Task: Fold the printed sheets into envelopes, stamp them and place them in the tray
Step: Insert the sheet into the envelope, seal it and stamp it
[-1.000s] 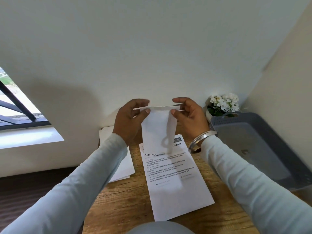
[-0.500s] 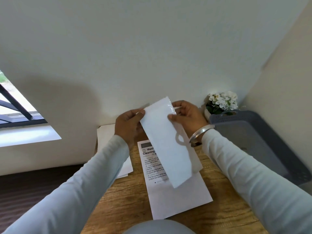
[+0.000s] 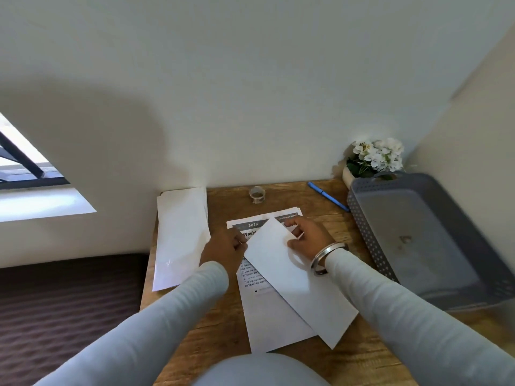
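Envelope (image 3: pixel 295 277) lowered from mid-air over printed sheet (image 3: pixel 269 324), slanting 11-to-5 | left hand (image 3: pixel 225 247), right hand (image 3: pixel 309 238) both pinching its far end | grey perforated tray (image 3: pixel 362 227) at 3 o'clock | pot (image 3: pixel 347 176) at 1 o'clock holds white flowers (image 3: pixel 376 154)

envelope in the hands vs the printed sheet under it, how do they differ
The envelope is blank; the sheet carries text and a dark header. The envelope is narrower than the sheet. The envelope slants across the sheet, which lies straight on the table. The left hand and right hand hold the envelope's far end; nothing holds the sheet. Both are white paper.
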`<state>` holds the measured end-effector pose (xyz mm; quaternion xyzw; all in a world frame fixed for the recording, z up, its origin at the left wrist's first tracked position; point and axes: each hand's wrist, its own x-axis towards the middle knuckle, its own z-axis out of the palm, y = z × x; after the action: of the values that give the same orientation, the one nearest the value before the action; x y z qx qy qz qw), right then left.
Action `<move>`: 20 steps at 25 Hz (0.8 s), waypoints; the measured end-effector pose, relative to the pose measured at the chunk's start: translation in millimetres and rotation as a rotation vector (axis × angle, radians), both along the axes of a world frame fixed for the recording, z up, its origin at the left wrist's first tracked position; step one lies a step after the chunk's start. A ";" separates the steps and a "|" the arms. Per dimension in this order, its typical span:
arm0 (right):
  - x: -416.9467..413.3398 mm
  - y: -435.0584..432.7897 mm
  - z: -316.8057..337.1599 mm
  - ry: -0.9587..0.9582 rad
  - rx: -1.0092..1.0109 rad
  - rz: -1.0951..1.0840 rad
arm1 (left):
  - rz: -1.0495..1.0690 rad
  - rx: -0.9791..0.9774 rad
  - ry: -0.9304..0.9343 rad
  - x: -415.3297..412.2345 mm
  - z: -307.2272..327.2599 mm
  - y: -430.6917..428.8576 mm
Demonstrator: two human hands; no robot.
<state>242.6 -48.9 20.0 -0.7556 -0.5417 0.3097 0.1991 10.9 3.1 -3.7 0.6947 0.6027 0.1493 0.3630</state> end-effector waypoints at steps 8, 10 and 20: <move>-4.0 -7.0 -12.3 -0.278 -0.032 0.129 | -0.338 0.207 0.264 -2.9 -3.2 -2.6; -12.3 -6.1 -14.3 -0.473 0.029 0.251 | -0.413 0.238 0.316 -5.3 -6.2 -3.9; -60.9 -6.3 -35.3 -0.670 0.158 0.650 | -0.602 0.420 0.500 -15.8 -17.4 -11.7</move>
<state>181.6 -55.2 -15.3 -0.5879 -0.8063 0.0530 -0.0369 -4.8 -8.7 -21.1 0.9128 0.3993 -0.0165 0.0846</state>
